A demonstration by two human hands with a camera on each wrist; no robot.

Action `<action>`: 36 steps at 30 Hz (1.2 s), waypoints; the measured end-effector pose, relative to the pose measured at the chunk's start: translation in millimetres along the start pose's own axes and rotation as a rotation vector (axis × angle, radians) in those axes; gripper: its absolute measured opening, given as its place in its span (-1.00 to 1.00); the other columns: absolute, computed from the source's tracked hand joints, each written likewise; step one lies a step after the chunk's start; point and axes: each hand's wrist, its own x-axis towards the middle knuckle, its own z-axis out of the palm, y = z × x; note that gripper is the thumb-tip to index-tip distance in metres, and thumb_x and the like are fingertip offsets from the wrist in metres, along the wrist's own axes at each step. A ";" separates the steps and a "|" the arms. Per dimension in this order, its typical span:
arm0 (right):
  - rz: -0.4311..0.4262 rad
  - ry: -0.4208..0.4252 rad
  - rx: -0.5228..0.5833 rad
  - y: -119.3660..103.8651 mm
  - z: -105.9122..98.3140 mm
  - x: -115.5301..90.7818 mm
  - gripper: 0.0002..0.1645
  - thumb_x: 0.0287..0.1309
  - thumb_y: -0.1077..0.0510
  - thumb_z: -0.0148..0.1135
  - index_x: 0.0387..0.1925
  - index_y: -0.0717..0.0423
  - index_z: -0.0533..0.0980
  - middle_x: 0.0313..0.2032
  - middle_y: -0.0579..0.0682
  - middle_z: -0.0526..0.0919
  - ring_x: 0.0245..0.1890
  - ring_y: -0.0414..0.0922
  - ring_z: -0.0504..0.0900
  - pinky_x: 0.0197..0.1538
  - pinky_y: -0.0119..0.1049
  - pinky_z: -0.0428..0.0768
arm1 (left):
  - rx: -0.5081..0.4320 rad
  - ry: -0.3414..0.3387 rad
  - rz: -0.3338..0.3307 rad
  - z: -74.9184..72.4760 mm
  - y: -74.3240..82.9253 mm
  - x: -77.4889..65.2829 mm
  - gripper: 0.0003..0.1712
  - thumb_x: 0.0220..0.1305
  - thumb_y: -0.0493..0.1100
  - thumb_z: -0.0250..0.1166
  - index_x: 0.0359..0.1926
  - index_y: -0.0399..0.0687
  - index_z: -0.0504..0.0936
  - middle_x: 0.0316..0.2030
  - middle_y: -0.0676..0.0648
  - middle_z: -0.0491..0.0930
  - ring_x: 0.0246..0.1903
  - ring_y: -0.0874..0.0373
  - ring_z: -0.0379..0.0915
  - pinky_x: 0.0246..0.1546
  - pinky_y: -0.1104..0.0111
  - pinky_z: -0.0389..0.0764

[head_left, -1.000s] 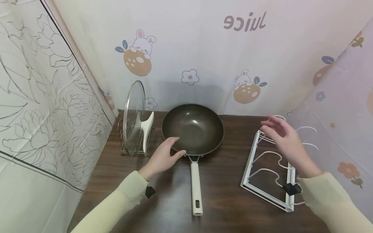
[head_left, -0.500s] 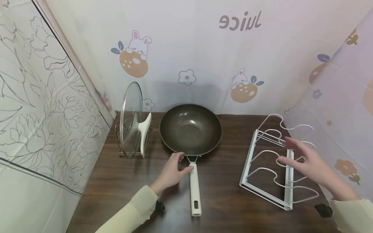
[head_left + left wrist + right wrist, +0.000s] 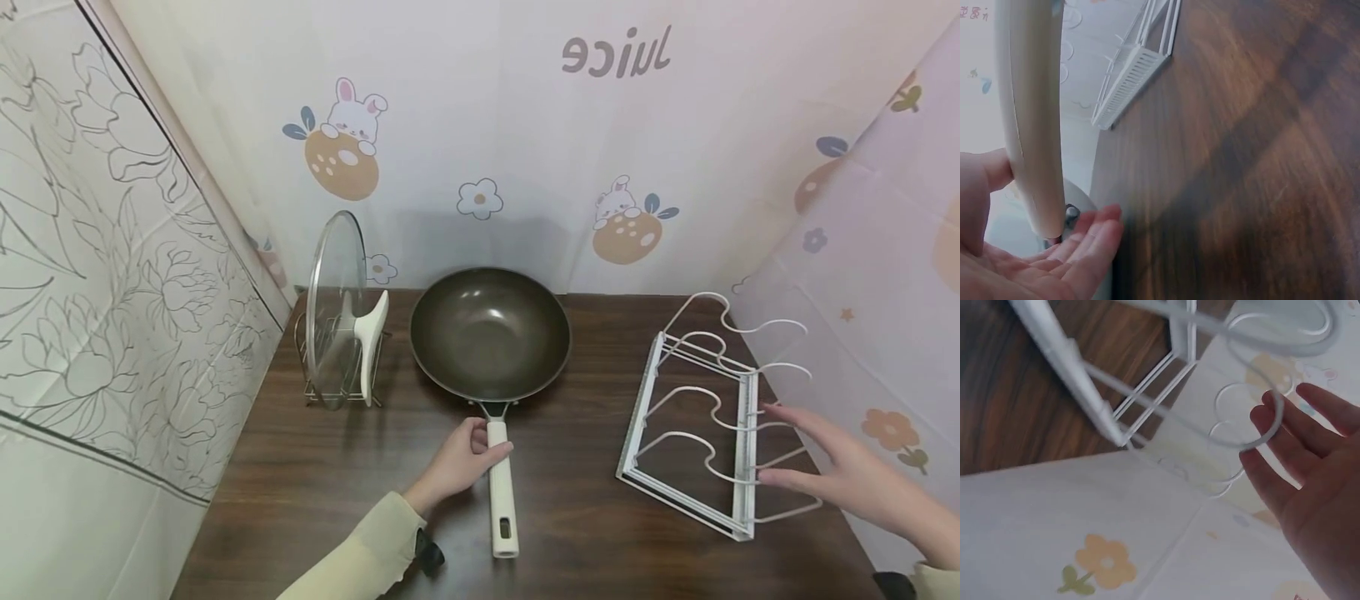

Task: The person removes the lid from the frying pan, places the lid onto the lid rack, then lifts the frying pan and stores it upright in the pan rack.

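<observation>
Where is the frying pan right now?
In the head view, the frying pan sits on the table near the back wall, between the glass lid at left and the white wire rack at right.

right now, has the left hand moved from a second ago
Yes, down and right in the head view: the left hand has gone from the edge of the pan to its handle.

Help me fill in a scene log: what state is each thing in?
Frying pan: upright on the table, uncovered.
Glass lid: off the pan, standing on edge.
Wire stand: holding the lid.
White rack: on the table, holding no cookware.
Left hand: thumb at the pan's handle.
Right hand: fingers spread, by the rack.
</observation>
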 end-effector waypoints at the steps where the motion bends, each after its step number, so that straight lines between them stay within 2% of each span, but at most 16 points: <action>1: -0.007 0.006 -0.008 2.6 0.8 -1.3 0.11 -0.05 0.18 0.62 0.49 0.27 0.24 0.43 -0.61 0.19 0.16 -0.93 -0.07 0.16 -0.98 -0.23 | -0.003 0.005 -0.004 1.4 -1.4 0.6 -0.27 0.31 0.05 0.44 0.24 -0.40 0.42 -0.08 -0.19 0.65 -0.14 0.09 0.62 -0.14 0.27 0.68; 3: -0.016 0.028 -0.020 7.3 3.4 -3.1 0.09 -0.11 0.18 0.65 0.44 0.31 0.30 0.49 -0.13 0.34 0.16 -0.93 -0.07 0.16 -0.98 -0.23 | -0.020 0.012 -0.007 3.1 -3.0 1.6 -0.27 0.31 0.05 0.43 0.25 -0.39 0.42 -0.11 -0.16 0.66 -0.16 0.12 0.60 -0.15 0.32 0.66; 4: -0.030 0.055 -0.033 9.6 4.8 -2.9 0.07 -0.18 0.17 0.69 0.38 0.33 0.36 0.44 -0.11 0.40 0.16 -0.93 -0.06 0.15 -1.00 -0.20 | -0.026 0.015 -0.007 3.7 -3.8 2.0 -0.27 0.32 0.04 0.43 0.26 -0.39 0.41 -0.12 -0.15 0.66 -0.17 0.14 0.59 -0.16 0.34 0.65; 6: -0.060 0.108 -0.070 11.6 8.7 -3.4 0.03 -0.30 0.13 0.74 0.27 0.34 0.46 0.25 0.21 0.51 0.19 -0.90 -0.02 0.16 -0.99 -0.17 | -0.039 0.018 -0.002 4.7 -4.9 2.7 -0.26 0.32 0.03 0.43 0.27 -0.40 0.40 -0.12 -0.13 0.66 -0.18 0.17 0.58 -0.16 0.39 0.64; 7: -0.073 0.134 -0.087 12.3 10.3 -2.7 0.02 -0.37 0.11 0.77 0.21 0.32 0.51 0.20 0.21 0.53 0.19 -0.90 -0.01 0.15 -0.99 -0.15 | -0.048 0.020 0.002 5.0 -5.1 3.1 -0.27 0.32 0.02 0.44 0.27 -0.41 0.40 -0.13 -0.13 0.66 -0.19 0.18 0.57 -0.17 0.42 0.63; 10: -0.140 0.219 -0.127 13.2 14.1 -1.3 0.02 -0.61 0.07 0.82 0.08 0.24 0.61 0.18 -0.33 0.48 0.14 -0.88 0.04 0.12 -0.98 -0.06 | -0.070 0.025 0.003 6.0 -4.9 3.7 -0.27 0.31 -0.01 0.45 0.27 -0.42 0.40 -0.13 -0.14 0.66 -0.22 0.20 0.55 -0.20 0.48 0.60; 12: -0.180 0.255 -0.142 13.7 15.4 -0.8 0.04 -0.73 0.04 0.83 0.04 0.19 0.63 0.11 -0.54 0.38 0.15 -0.88 0.07 0.10 -0.98 -0.02 | -0.084 0.024 0.001 6.9 -4.9 3.9 -0.26 0.30 -0.03 0.45 0.28 -0.44 0.39 -0.14 -0.14 0.66 -0.23 0.21 0.53 -0.22 0.50 0.59; 13: -0.192 0.267 -0.146 14.0 15.7 -0.8 0.06 -0.77 0.03 0.83 0.04 0.17 0.64 0.10 -0.57 0.38 0.15 -0.88 0.07 0.11 -0.98 -0.02 | -0.088 0.024 0.000 7.2 -4.9 3.9 -0.25 0.30 -0.03 0.46 0.28 -0.44 0.38 -0.14 -0.14 0.66 -0.24 0.22 0.53 -0.23 0.51 0.59; 17: -0.238 0.326 -0.164 13.6 18.8 1.2 0.10 -0.89 -0.01 0.82 -0.01 0.23 0.65 0.01 -0.31 0.54 0.17 -0.87 0.12 0.16 -0.97 0.01 | -0.094 0.023 -0.002 7.8 -4.7 3.5 -0.22 0.30 -0.03 0.46 0.30 -0.47 0.36 -0.14 -0.14 0.64 -0.26 0.23 0.51 -0.27 0.53 0.58; 22: -0.253 0.378 -0.172 12.4 24.6 4.0 0.08 -0.89 -0.03 0.80 -0.02 0.21 0.67 -0.05 -0.11 0.63 0.20 -0.88 0.15 0.22 -0.97 0.02 | -0.078 0.020 -0.006 7.3 -4.9 2.6 -0.19 0.31 -0.03 0.45 0.33 -0.49 0.33 -0.14 -0.13 0.63 -0.27 0.24 0.49 -0.27 0.54 0.55; 26: -0.263 0.414 -0.193 10.1 27.7 8.3 0.09 -0.83 -0.13 0.79 -0.01 0.21 0.67 -0.11 0.15 0.66 0.23 -0.85 0.17 0.26 -0.96 0.01 | -0.079 0.022 -0.005 6.7 -4.3 2.8 -0.19 0.30 -0.03 0.45 0.33 -0.48 0.34 -0.15 -0.13 0.62 -0.27 0.23 0.49 -0.27 0.53 0.56; 27: -0.257 0.421 -0.211 8.9 28.5 9.9 0.09 -0.82 -0.16 0.78 0.00 0.20 0.68 -0.11 0.17 0.67 0.20 -0.79 0.26 0.25 -0.95 0.00 | -0.081 0.023 -0.005 6.6 -4.2 3.0 -0.19 0.30 -0.02 0.45 0.33 -0.47 0.34 -0.15 -0.13 0.62 -0.27 0.23 0.49 -0.27 0.53 0.56; 29: -0.229 0.422 -0.253 4.8 30.0 13.7 0.11 -0.78 -0.21 0.77 0.01 0.22 0.66 -0.11 0.20 0.69 0.12 -0.53 0.50 0.18 -0.84 0.24 | -0.088 0.026 -0.004 6.2 -3.8 3.3 -0.19 0.30 -0.02 0.45 0.33 -0.47 0.35 -0.15 -0.13 0.63 -0.26 0.22 0.49 -0.27 0.53 0.56; 32: -0.156 0.395 -0.318 -4.4 32.9 19.5 0.10 -0.67 -0.26 0.76 0.06 0.16 0.65 -0.09 0.19 0.71 -0.14 -0.06 0.65 -0.10 -0.38 0.55 | -0.087 0.029 -0.003 5.9 -3.5 3.3 -0.19 0.30 -0.02 0.45 0.33 -0.47 0.35 -0.14 -0.14 0.64 -0.26 0.23 0.50 -0.27 0.53 0.57; 33: -0.127 0.379 -0.338 -8.0 34.1 21.4 0.09 -0.63 -0.26 0.75 0.08 0.14 0.64 -0.09 0.18 0.70 -0.23 0.11 0.63 -0.20 -0.21 0.57 | -0.088 0.029 -0.005 5.9 -3.5 3.2 -0.19 0.30 -0.02 0.45 0.33 -0.47 0.35 -0.14 -0.13 0.64 -0.26 0.23 0.50 -0.27 0.53 0.56; 36: -0.055 0.337 -0.364 -18.3 37.2 27.7 0.03 -0.43 -0.30 0.71 0.12 0.12 0.62 -0.07 0.17 0.69 -0.28 0.19 0.66 -0.37 0.17 0.53 | -0.088 0.027 -0.007 6.1 -3.7 2.7 -0.19 0.30 -0.03 0.45 0.33 -0.47 0.35 -0.13 -0.14 0.64 -0.26 0.23 0.49 -0.27 0.54 0.55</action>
